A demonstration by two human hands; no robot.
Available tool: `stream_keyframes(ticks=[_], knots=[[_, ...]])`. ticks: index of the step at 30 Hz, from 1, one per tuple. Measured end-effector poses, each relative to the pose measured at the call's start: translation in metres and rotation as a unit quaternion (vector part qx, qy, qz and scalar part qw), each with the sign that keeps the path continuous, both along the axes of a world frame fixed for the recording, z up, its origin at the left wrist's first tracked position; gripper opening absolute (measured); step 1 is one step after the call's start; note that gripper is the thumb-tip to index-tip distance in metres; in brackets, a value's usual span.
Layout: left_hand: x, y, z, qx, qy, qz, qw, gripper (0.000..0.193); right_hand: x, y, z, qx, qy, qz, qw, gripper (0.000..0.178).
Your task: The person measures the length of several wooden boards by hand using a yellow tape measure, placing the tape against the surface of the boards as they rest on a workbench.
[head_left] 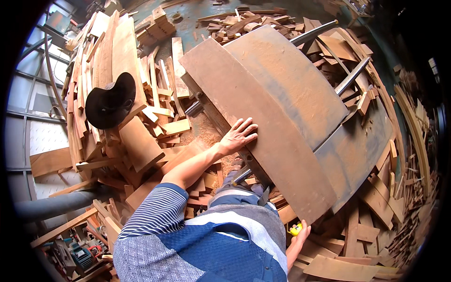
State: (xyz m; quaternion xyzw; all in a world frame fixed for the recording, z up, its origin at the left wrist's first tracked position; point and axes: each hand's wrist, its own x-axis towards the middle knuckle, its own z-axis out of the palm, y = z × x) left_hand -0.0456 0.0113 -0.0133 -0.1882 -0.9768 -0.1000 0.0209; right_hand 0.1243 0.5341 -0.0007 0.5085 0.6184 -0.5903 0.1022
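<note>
A long, wide brown board [263, 122] lies slantwise across a grey metal machine table [329, 145] strewn with sawdust. My left hand [238, 136] rests on the board's near left edge, its fingers stretched out flat on the surface and holding nothing. Beside the board's lower right end, my right hand [299, 240] is closed around a small yellow tape measure [295, 229]. No drawn-out blade of the tape can be made out. Part of the right hand's grip is hidden from this view.
Stacked planks [112, 61] fill the left side, with a dark hat [110, 101] on top. Metal rails [352, 77] jut from the table's far right. Offcuts [371, 202] crowd the right. A green motor [82, 256] sits at the lower left near a thick grey pipe [61, 204].
</note>
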Motion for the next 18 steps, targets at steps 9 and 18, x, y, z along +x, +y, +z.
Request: stream_keyframes(ticks=[9, 18], knots=[[-0.019, 0.005, 0.001, 0.025, 0.055, -0.040, 0.997, 0.061, 0.058, -0.011, -0.029, 0.022, 0.111, -0.142, 0.983, 0.033], [0.044, 0.127, 0.045, 0.411, -0.295, -0.046, 0.862, 0.045, 0.034, -0.082, 0.047, -0.232, 0.149, -0.073, 0.958, 0.042]])
